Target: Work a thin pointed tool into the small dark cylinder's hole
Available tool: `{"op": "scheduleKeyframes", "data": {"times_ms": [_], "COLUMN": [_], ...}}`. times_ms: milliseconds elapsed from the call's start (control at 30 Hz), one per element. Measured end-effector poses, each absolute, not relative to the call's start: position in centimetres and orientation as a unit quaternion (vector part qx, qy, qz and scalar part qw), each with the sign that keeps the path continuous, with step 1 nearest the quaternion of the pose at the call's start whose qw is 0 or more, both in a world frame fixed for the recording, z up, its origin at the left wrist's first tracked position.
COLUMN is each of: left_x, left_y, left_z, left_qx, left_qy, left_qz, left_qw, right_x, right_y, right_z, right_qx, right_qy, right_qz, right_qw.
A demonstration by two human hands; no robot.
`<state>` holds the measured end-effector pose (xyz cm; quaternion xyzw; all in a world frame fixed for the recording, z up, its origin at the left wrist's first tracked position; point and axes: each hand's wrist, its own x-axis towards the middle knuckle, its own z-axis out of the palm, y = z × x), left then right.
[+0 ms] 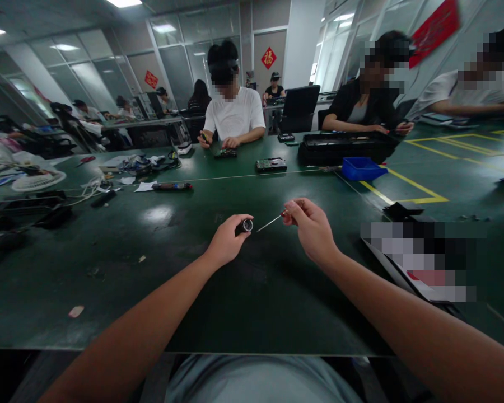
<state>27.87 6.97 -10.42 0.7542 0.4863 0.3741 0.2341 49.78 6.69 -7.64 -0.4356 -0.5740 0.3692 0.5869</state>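
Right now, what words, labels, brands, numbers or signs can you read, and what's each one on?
"福", on the red diamond-shaped sign at the back.
Too blurred: gold marks on the other red diamond-shaped sign, farther left.
Too blurred: the long red banner, upper right.
Pixelated, unreadable: the flat white-edged item at right.
No legible text: short black cylinder, thin metal-shafted tool.

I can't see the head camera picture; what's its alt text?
A person's left hand holds a small dark cylinder; the right hand points a thin metal tool toward it, above a green table. A co-worker in white sits opposite.
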Motion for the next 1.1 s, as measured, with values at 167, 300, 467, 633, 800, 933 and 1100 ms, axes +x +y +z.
{"op": "scheduleKeyframes", "data": {"times_ms": [167, 300, 467, 633, 800, 933, 1100], "left_x": [28.0, 27.9, 27.8, 27.9, 27.9, 27.8, 27.6], "left_y": [7.0, 6.9, 6.9, 7.0, 7.0, 6.9, 7.0], "left_z": [-10.3, -10.2, -10.2, -10.3, -10.2, -10.4, -10.7], "left_qx": [0.746, 0.759, 0.760, 0.741, 0.746, 0.761, 0.769], "left_qy": [0.495, 0.482, 0.478, 0.500, 0.505, 0.488, 0.482], "left_qz": [0.377, 0.367, 0.369, 0.384, 0.372, 0.367, 0.364], "left_qw": [0.239, 0.237, 0.239, 0.232, 0.223, 0.217, 0.212], "right_x": [49.4, 49.2, 49.2, 49.3, 49.3, 49.6, 49.7], "right_y": [6.6, 6.4, 6.3, 6.5, 6.5, 6.1, 5.8], "right_z": [-7.7, -7.6, -7.5, -7.9, -8.0, -7.1, -6.5], "right_qx": [-0.409, -0.436, -0.438, -0.407, -0.445, -0.540, -0.562], "right_qy": [-0.581, -0.602, -0.614, -0.623, -0.620, -0.637, -0.647], "right_qz": [0.413, 0.383, 0.365, 0.399, 0.376, 0.278, 0.241], "right_qw": [0.570, 0.548, 0.546, 0.536, 0.525, 0.474, 0.455]}}
